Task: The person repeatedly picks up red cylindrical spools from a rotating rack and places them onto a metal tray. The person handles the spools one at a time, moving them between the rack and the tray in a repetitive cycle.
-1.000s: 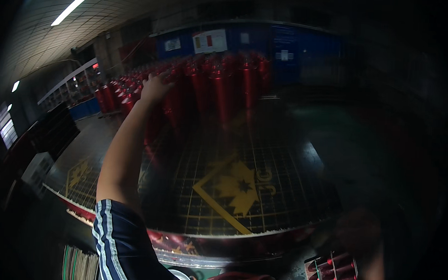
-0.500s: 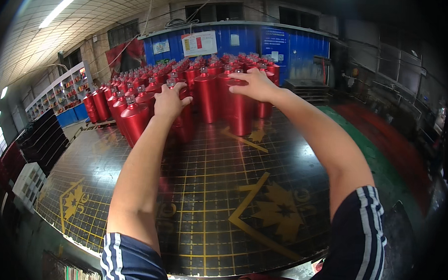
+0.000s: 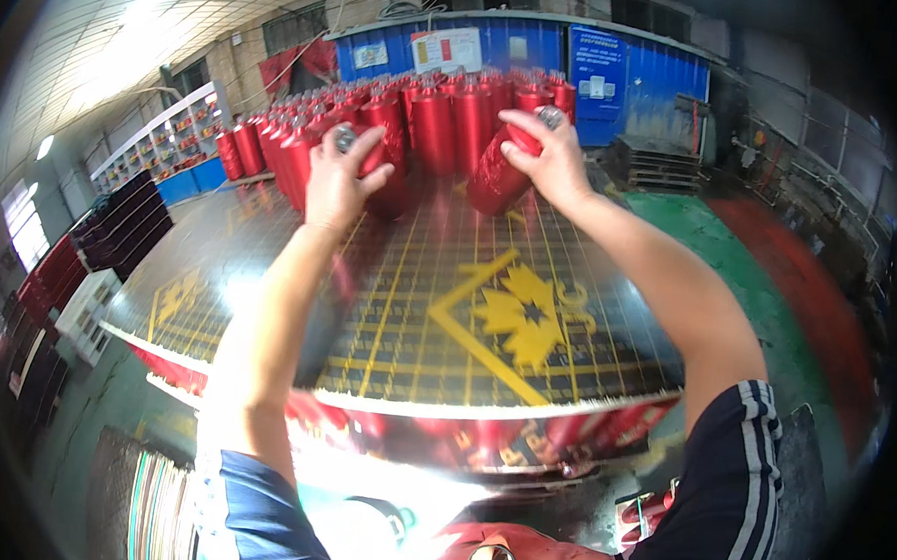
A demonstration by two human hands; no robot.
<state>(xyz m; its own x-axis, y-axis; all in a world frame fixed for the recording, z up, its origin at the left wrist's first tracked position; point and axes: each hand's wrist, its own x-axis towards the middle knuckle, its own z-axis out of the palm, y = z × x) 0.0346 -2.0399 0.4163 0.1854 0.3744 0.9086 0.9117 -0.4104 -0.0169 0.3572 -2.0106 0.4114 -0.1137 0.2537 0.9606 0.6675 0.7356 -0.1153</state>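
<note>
My left hand is wrapped round the upper part of a red metallic bottle with a clear stopper. A second red bottle is gripped near its neck by my right hand. This one leans, its top toward the right. Both are at the near side of a crowd of similar upright red bottles on a dark board with yellow grid lines and a leaf print. Whether either held bottle touches the board, I cannot tell.
Below the board's near edge show more red bottles. Stacked pallets stand at the right on the green floor. At the left are a white crate, dark stacked trays and filled shelves. A blue wall rises behind.
Both hands have closed round bottles at the near side of the group. The right bottle now tilts. The view has shifted, bringing the board's near edge and the bottles beneath it into sight.
</note>
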